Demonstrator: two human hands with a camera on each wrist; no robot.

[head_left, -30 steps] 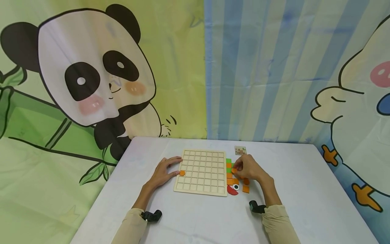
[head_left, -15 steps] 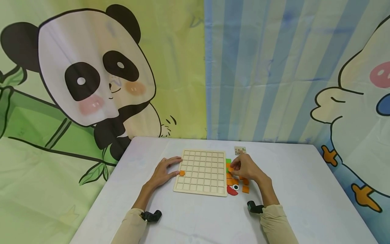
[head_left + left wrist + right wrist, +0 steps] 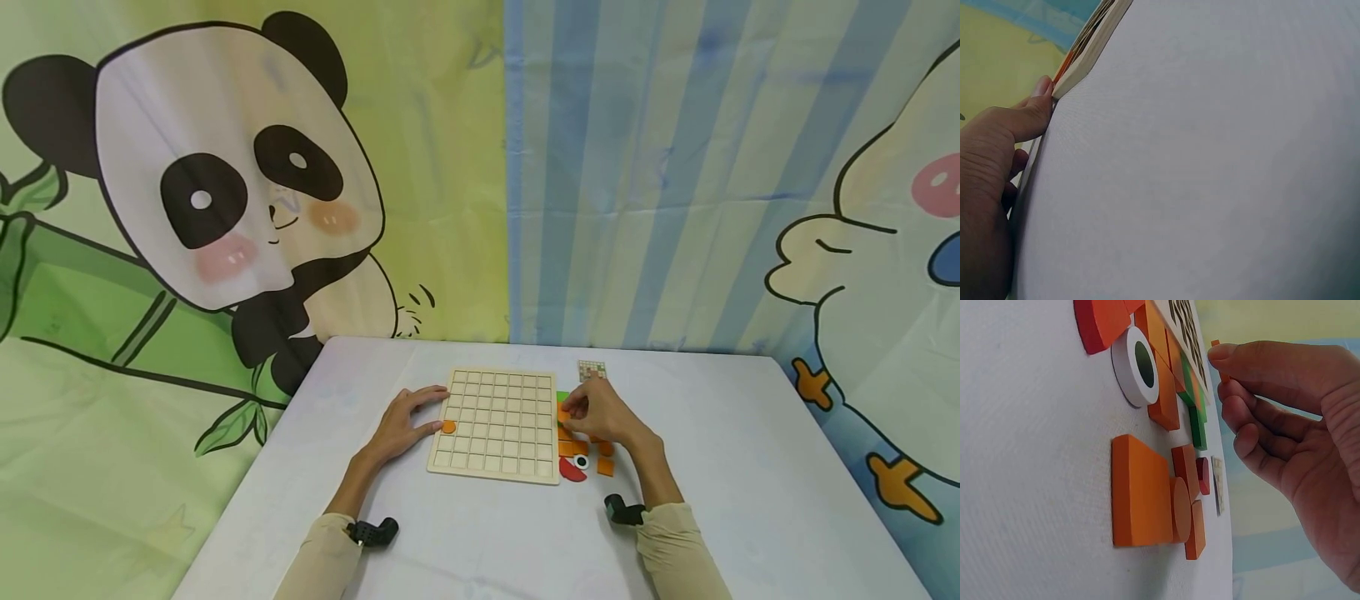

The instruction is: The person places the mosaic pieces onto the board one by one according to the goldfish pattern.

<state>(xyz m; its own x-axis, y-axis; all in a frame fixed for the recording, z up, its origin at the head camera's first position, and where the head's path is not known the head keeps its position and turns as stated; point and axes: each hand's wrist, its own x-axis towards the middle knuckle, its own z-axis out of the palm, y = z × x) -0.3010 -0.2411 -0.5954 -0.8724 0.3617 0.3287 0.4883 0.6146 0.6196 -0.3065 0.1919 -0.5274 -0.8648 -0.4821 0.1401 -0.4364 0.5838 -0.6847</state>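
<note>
My left hand (image 3: pixel 397 427) steadies the left edge of a pale wooden grid board (image 3: pixel 498 433), its thumb and fingers touching the rim. Beside that thumb an orange disc (image 3: pixel 448 427) lies in a cell of the leftmost column. With thumb and fingertips my right hand (image 3: pixel 603 412) pinches a small orange piece (image 3: pixel 1225 379) above the table, just off the board's right edge. Its full outline is hidden by the fingers. Below this hand lie orange square tiles (image 3: pixel 1141 490), green tiles (image 3: pixel 1197 428), a red piece (image 3: pixel 572 469) and a white eye disc (image 3: pixel 1136 367).
A small patterned card (image 3: pixel 591 368) lies behind the loose pieces, near the table's back. More orange pieces (image 3: pixel 605 467) sit right of the eye disc. The white table (image 3: pixel 465 533) runs up to a printed cloth backdrop (image 3: pixel 442 167).
My right hand has moved left toward the board's right edge, carrying the orange piece. My left hand and the board have stayed put.
</note>
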